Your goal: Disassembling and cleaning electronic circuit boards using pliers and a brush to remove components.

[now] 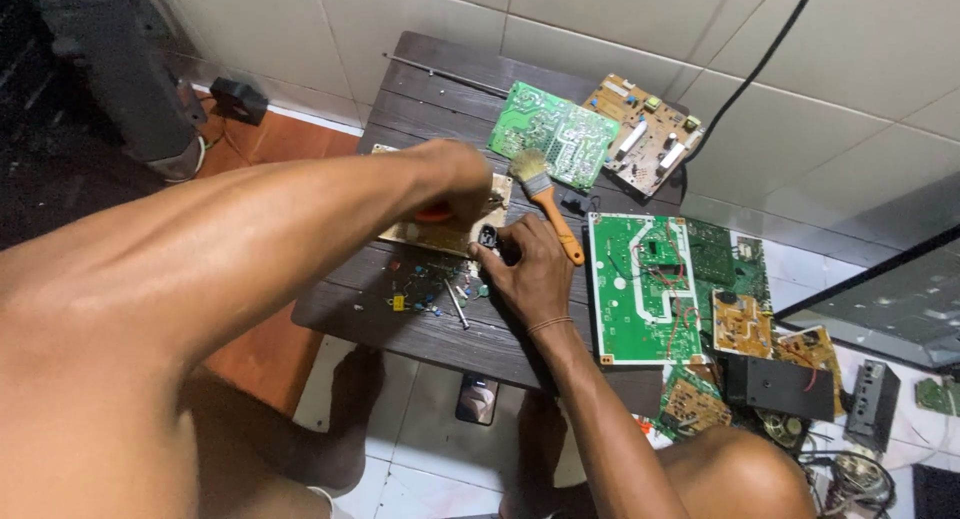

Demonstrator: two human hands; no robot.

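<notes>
My left hand reaches across from the left and hovers, slightly blurred, over a tan circuit board on the dark wooden table. Its fingers curl around something orange-red. My right hand rests at the board's right edge, its fingertips pinching a small black part. My forearm hides most of the board.
An orange-handled paintbrush lies beside my right hand. Green boards and a tan one lie around. Small loose components and a thin metal tool sit near the front. Phone on the floor; more boards and black boxes lie right.
</notes>
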